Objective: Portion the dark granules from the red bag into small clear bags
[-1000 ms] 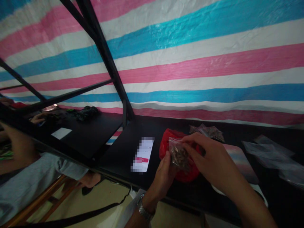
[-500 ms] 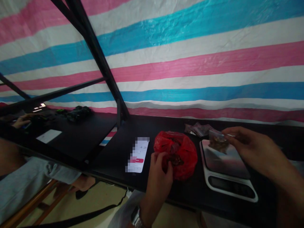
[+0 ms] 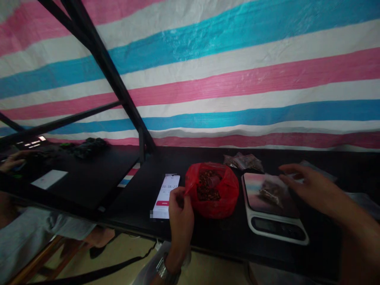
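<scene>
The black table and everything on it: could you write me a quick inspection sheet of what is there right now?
Surface: black table, dark and bare at the front edge.
Job's things: red bag, open, brown pieces inside; small clear bag lying on the scale.
Clutter: phone with lit screen; more clear bags behind.
Hands: left hand pinches the red bag's rim; right hand open beside the scale.
Cables: black strap below the table.
Surroundings: striped tarp; another person seated at left.
</scene>
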`<move>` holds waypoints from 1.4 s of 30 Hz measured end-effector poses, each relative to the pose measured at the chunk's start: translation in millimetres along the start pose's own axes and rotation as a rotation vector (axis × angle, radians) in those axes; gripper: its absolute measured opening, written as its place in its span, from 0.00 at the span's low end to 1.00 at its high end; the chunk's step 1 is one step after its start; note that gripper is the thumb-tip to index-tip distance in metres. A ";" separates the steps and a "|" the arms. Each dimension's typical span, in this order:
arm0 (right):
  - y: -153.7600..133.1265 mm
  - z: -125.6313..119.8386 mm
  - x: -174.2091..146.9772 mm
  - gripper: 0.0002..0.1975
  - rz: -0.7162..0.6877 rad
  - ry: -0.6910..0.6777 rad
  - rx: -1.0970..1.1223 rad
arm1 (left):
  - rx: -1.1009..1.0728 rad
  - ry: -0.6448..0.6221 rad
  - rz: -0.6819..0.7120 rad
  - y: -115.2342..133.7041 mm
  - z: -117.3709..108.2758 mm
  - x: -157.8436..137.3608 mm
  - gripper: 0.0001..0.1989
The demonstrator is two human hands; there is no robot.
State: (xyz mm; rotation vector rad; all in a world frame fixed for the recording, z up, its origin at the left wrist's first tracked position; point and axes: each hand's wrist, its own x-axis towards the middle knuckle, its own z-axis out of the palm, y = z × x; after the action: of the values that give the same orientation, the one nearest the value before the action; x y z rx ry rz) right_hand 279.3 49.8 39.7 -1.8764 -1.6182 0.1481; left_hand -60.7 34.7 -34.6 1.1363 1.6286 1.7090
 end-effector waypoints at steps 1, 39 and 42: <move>-3.9 -1.0 0.9 0.19 0.008 0.014 0.026 | 0.019 0.019 0.016 0.5 -2.6 1.3 0.12; 43.3 1.4 -3.3 0.16 0.016 -0.224 0.223 | 0.140 -0.319 0.928 13.2 -6.8 -63.1 0.15; 38.4 0.1 -3.7 0.15 -0.005 -0.224 0.244 | 0.159 -0.317 0.958 9.1 -6.7 -64.5 0.15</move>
State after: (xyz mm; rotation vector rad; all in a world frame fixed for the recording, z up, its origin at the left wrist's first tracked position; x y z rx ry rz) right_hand 310.8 45.3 18.0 -1.7154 -1.6668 0.5453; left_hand -31.4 -23.6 -39.3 2.3828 1.0736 1.7611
